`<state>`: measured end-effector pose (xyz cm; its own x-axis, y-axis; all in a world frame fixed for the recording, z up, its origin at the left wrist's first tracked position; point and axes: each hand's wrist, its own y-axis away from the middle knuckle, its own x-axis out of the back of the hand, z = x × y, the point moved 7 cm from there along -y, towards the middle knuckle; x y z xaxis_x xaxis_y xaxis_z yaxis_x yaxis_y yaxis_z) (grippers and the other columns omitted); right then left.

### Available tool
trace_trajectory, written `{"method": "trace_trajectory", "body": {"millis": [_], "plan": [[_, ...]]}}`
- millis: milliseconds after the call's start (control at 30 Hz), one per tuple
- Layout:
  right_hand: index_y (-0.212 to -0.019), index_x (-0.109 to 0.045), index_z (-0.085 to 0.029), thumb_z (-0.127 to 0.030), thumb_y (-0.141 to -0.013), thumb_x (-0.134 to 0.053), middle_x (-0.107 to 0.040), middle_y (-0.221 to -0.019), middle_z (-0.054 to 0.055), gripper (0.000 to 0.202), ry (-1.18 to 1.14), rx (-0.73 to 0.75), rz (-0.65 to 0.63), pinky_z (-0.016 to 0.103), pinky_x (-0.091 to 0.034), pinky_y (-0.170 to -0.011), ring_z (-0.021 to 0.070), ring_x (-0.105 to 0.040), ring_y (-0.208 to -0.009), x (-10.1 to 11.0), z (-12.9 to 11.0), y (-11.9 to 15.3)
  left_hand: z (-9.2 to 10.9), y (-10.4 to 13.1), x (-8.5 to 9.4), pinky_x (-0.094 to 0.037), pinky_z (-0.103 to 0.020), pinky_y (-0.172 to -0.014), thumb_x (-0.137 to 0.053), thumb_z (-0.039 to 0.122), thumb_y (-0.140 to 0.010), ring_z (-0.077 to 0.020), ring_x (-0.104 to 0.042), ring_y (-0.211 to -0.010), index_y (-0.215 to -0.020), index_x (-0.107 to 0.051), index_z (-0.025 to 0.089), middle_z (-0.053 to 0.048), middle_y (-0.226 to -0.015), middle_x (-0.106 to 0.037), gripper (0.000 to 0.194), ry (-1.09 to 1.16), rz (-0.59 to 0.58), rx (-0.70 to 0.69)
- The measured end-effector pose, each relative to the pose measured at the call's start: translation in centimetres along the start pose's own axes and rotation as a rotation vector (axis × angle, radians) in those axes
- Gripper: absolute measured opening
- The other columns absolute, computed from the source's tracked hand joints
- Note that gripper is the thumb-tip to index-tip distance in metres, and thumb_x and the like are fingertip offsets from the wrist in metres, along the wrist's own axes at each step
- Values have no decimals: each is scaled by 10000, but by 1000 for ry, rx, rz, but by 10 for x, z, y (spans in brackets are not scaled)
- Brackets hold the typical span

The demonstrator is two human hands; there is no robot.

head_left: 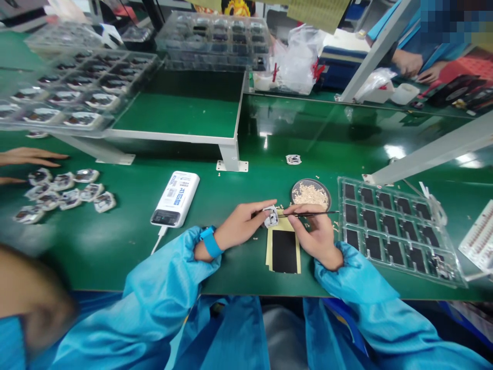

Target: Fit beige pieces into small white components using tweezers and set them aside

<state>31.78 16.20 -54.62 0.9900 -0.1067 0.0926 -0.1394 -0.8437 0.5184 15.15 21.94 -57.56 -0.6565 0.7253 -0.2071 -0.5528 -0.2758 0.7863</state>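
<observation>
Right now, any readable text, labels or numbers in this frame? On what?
Nothing reads clearly.
White power bank: printed label and blue marks, too small and blurred to read.
Sheet at the far right edge: rows of tiny marks, unreadable.
Small part held by the left hand: no legible marking.

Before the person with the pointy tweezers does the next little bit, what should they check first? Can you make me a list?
1. Small white part pinched firmly in the left hand: ok.
2. Tweezers gripped in the right hand, tip at the part: ok.
3. Anything caught in the tweezers tip: cannot tell, too small.
4. Round dish of pale bits close by the right hand: ok.
5. Black sheet on yellow backing lying flat under the hands: ok.
6. Table near the dish free of stray bits: not ok, some are scattered.
</observation>
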Motion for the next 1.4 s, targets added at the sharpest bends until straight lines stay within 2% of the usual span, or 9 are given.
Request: {"method": "trace_trajectory", "body": {"millis": [200, 400, 500, 633, 800, 1067, 1233, 1400], "plan": [[-1027, -543, -217, -116, -901, -636, -690, -984, 76, 186, -174, -98, 25, 416, -534, -865, 215, -685, -949, 0, 3, -5, 1, 2, 5, -441, -292, -1080, -511, 353, -979, -186, -583, -1236, -1362, -590, 200, -8, -1344, -616, 420, -16, 27, -18], [-1005, -527, -216, -115, -912, -623, -697, -969, 60, 167, -294, -135, -61, 359, -547, -817, 185, -690, -914, -1, 3, -9, 1, 1, 10, -463, -287, -1056, -513, 330, -974, -190, -596, -1220, -1350, -599, 178, -17, -1325, -629, 415, -16, 65, -20], [-1014, -527, -218, -106, -907, -625, -697, -982, 63, 184, -278, -110, -29, 373, -554, -822, 193, -693, -926, 3, 1, -8, 1, 0, 10, -494, -292, -1014, -514, 330, -973, -195, -625, -1171, -1353, -596, 169, -28, -1299, -647, 421, -27, 69, -28], [-1057, -540, -232, -80, -889, -636, -696, -1014, 68, 245, -156, 1, 16, 431, -553, -861, 216, -685, -975, 4, -5, -5, 4, 2, 6, -463, -290, -1050, -503, 310, -982, -183, -612, -1187, -1352, -598, 188, -30, -1318, -635, 401, -97, 79, -112], [-1081, -577, -245, -82, -875, -647, -692, -1040, 62, 272, -7, 69, -9, 438, -558, -875, 218, -672, -1009, 1, -5, -3, 10, 4, 2, -486, -286, -992, -478, 286, -994, -174, -629, -1132, -1364, -587, 208, -40, -1259, -665, 394, -182, 78, -202], [-1079, -578, -251, -81, -861, -657, -701, -1045, 57, 287, 128, 122, -50, 459, -546, -908, 222, -670, -1015, -3, -12, -3, 12, 5, 3, -495, -312, -943, -449, 296, -1002, -189, -640, -1064, -1372, -579, 219, -63, -1188, -682, 400, -221, 79, -197], [-1068, -576, -246, -96, -873, -648, -702, -1033, 62, 256, 106, 94, -24, 456, -543, -905, 221, -672, -1004, -3, -10, -3, 13, 6, 3, -493, -306, -952, -447, 288, -1001, -190, -635, -1088, -1374, -577, 213, -63, -1210, -675, 402, -222, 79, -204], [-1043, -548, -235, -116, -898, -630, -697, -995, 63, 204, -23, 26, 5, 448, -539, -884, 216, -675, -978, 1, -3, -2, 9, 4, 6, -479, -311, -1008, -468, 306, -991, -197, -628, -1132, -1361, -592, 210, -52, -1272, -658, 402, -185, 94, -180]]}}
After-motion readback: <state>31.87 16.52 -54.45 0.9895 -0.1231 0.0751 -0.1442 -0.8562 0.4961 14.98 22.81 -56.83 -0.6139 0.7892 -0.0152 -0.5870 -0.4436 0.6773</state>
